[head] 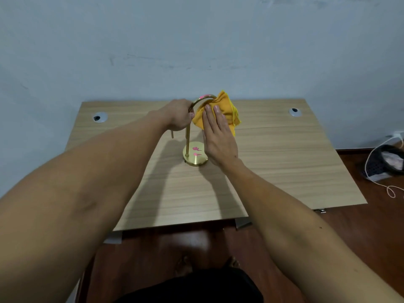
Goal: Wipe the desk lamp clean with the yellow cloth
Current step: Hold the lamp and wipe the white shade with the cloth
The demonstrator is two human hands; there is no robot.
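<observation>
Brass-coloured metal makes up the desk lamp, which stands near the middle of a pale wood-grain bench set against a light blue-grey wall. Its round base rests flat on the bench and carries two pink marks; a thin upright stem rises from the left edge of the base and bends over into an arch at the top, where another pink patch shows. The left hand is curled shut around the left side of that arch, fingers wrapped over the tube. The right hand is flat and open, fingers straight and together, pressing the yellow cloth against the right side of the arch. The cloth is bunched and drapes down over the curve, with a loose corner poking up above the arch and stitched edges hanging to the right; whether the thumb pinches it from behind cannot be told. A short brass end hangs down left of the stem, below the left wrist. Two round cable grommets sit in the far corners of the bench. On the dark wooden floor to the right lie a white cord and a dark mesh basket
</observation>
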